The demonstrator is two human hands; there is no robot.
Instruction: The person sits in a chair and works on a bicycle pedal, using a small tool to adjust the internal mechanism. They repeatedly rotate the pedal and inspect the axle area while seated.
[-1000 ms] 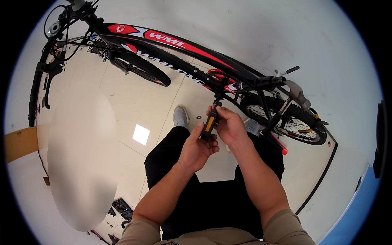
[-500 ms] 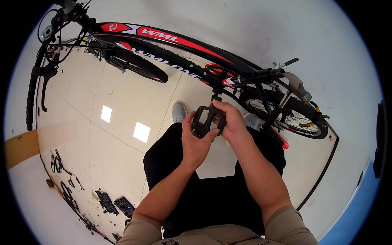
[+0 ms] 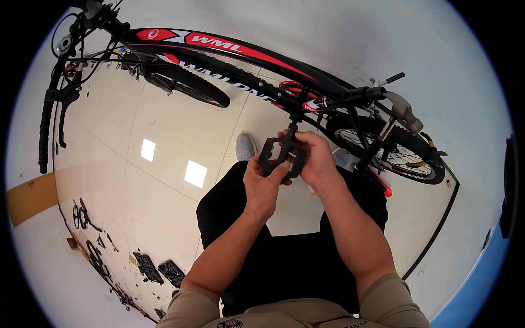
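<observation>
A black bicycle pedal [image 3: 269,156] with an open cage sits between my two hands, its axle end pointing up at the dark crank end [image 3: 295,118] of the bicycle. Whether the axle is threaded into the crank, I cannot tell. My left hand [image 3: 261,187] grips the pedal's near left side, thumb laid over the cage. Around its right side and the axle end close the fingers of my right hand [image 3: 318,159], some of them hidden behind the pedal. Beyond my hands the black and red bicycle frame [image 3: 262,64] stretches from left to right.
A claw hammer [image 3: 403,112] rests at the bicycle's rear, above the back wheel [image 3: 404,157]. The handlebar [image 3: 45,128] juts out at far left. Two open black tool cases [image 3: 147,268] and several bicycle parts [image 3: 82,216] lie on the floor at lower left.
The pedal has turned a little in my hands, and its cage is now seen at another angle. My right-hand fingers have shifted around the axle end. The whole view has moved slightly.
</observation>
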